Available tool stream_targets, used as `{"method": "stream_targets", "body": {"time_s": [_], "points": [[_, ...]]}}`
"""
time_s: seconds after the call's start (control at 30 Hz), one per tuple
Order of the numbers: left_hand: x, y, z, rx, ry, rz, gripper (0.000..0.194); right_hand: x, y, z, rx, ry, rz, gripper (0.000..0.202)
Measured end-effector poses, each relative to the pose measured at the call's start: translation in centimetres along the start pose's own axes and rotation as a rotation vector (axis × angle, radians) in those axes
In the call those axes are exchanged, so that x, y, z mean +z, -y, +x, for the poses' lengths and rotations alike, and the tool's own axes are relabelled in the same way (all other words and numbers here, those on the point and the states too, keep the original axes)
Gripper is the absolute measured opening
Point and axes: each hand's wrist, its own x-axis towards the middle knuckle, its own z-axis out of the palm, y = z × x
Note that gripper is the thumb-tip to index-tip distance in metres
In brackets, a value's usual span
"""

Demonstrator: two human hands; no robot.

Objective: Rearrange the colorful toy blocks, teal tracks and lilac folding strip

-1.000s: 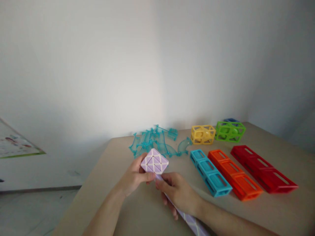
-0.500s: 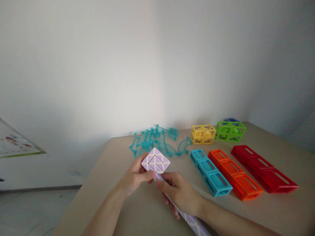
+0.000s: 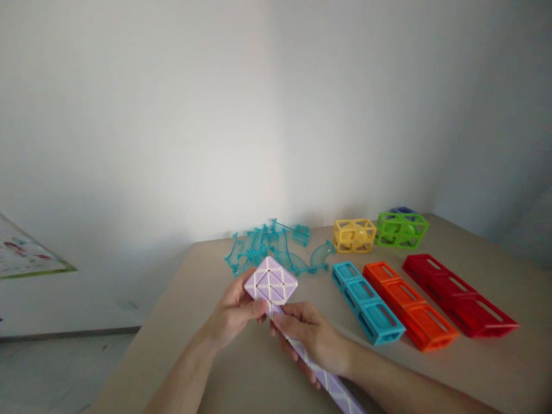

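Both hands hold a purple and white snake puzzle [image 3: 271, 280] above the table. Its far end is folded into a compact diamond-shaped block, while the rest runs as a straight strip toward me and out at the bottom edge. My left hand [image 3: 235, 310] grips the folded block from the left, thumb on its lower corner. Just below the block, my right hand [image 3: 314, 336] is closed round the straight strip, thumb on top. Some fingers of both hands are hidden behind the puzzle.
Translucent teal track-like pieces [image 3: 280, 250] lie in a heap at the back. Right of them stand yellow [image 3: 354, 236], green [image 3: 402, 231] and dark blue [image 3: 403, 210] frame blocks. Light blue [image 3: 366, 302], orange [image 3: 409, 305] and red [image 3: 459, 295] bars lie on the table [image 3: 172, 345].
The folded block has turned slightly between my fingers, and my left thumb has shifted a little left. Both hands keep their hold, and the view has moved slightly.
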Motion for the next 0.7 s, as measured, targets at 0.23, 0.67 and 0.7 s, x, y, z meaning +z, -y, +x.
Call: {"method": "stream_targets", "body": {"time_s": [0.23,0.67,0.7], "points": [[0.0,0.1,0.0,0.045,0.004,0.051,0.039,0.3,0.0,0.1,-0.014,-0.064,-0.044,0.047],[0.2,0.0,-0.2,0.119,0.01,0.337,0.038,-1.2,0.7,0.3,0.409,0.147,0.388,0.035],[0.1,-0.1,-0.2,0.125,0.002,0.363,0.037,-1.2,0.6,0.3,0.394,0.156,0.411,0.033]]}}
